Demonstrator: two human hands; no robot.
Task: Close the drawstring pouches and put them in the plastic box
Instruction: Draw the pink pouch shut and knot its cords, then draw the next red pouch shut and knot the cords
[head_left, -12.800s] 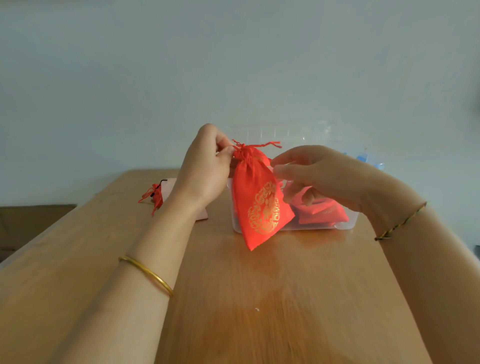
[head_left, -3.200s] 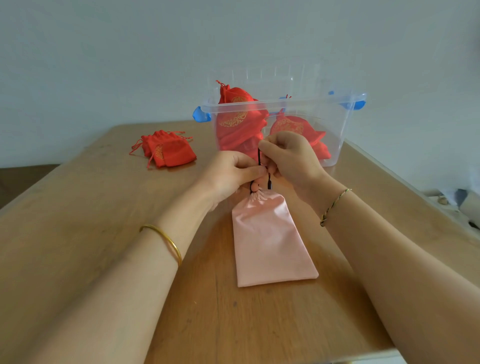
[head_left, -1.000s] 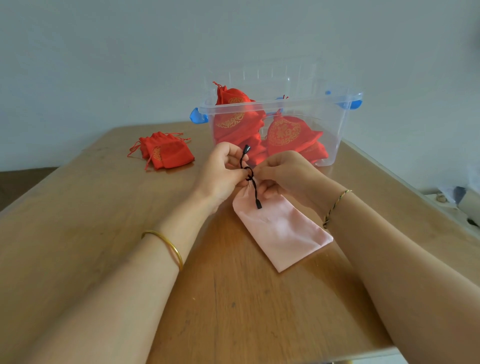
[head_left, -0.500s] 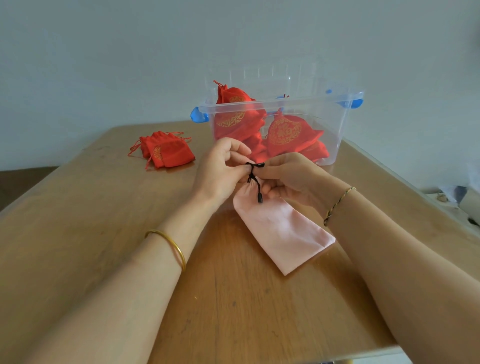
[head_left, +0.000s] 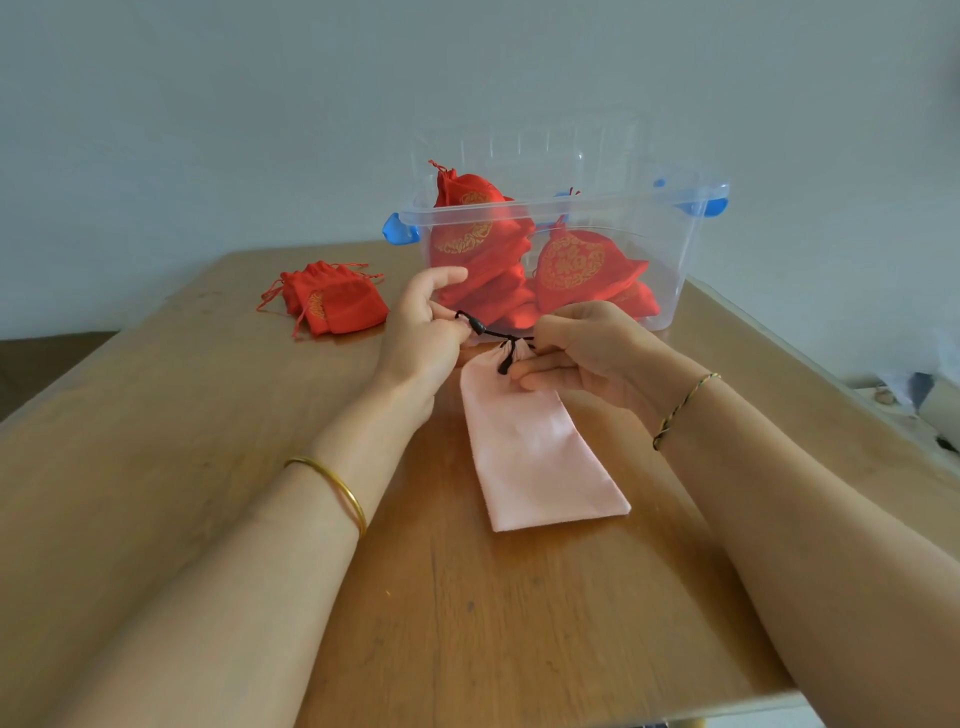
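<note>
A flat pink drawstring pouch (head_left: 535, 452) lies on the wooden table (head_left: 156, 467) in front of me, its neck gathered tight. My left hand (head_left: 423, 338) pinches one end of its black drawstring (head_left: 493, 335) and holds it taut to the left. My right hand (head_left: 587, 348) grips the gathered neck and the cord's other end. Behind the hands stands the clear plastic box (head_left: 670, 249) with blue latches, holding several red pouches (head_left: 571, 265) with gold print. More red pouches (head_left: 332, 304) lie in a small heap on the table at the left.
The table's right edge runs close beside the box, with clutter on the floor (head_left: 914, 395) beyond it. A plain wall stands behind the table. The near table edge is at the bottom right.
The hands have drawn apart, pulling the black cord taut sideways. The pink pouch has swung from slanting right to lying nearly straight toward me.
</note>
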